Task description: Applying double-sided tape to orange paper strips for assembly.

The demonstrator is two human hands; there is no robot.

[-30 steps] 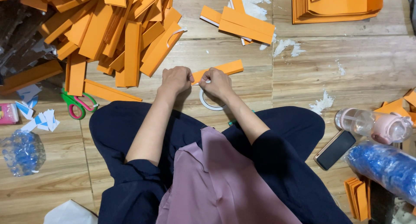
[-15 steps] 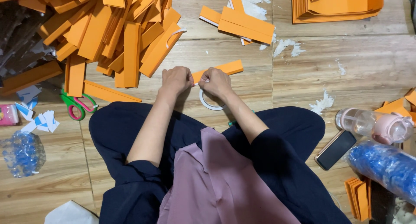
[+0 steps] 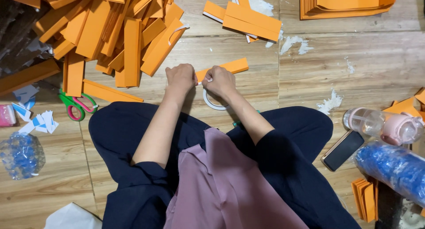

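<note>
Two bare hands meet at the centre of the frame, just as they did a second ago: almost nothing has moved, only the fingers have drawn a little closer over the work. The left hand (image 3: pixel 180 77) is curled closed, and the right hand (image 3: pixel 220 80) is curled too, pinching a short white strip (image 3: pixel 202 82) between them at the near end of a long flat orange foam strip (image 3: pixel 228 67) that lies on the floor and runs off toward the upper right. That stillness suggests a fiddly bit of peeling or sticking held in place rather than a fresh move. A white ring of tape (image 3: pixel 212 102) lies on the floor just below the right hand.

The surface is a pale wooden plank floor (image 3: pixel 310 69), dotted with white paper scraps. A heap of orange foam strips (image 3: pixel 110 29) fills the upper left, with green-and-pink scissors (image 3: pixel 76 106) beneath it. A neat stack of orange sheets (image 3: pixel 345 3) sits at the upper right. At the right edge lie a clear bottle with a pink cap (image 3: pixel 383 122), a dark phone (image 3: pixel 342 150) and a blue wrapped roll (image 3: pixel 394 167).
</note>
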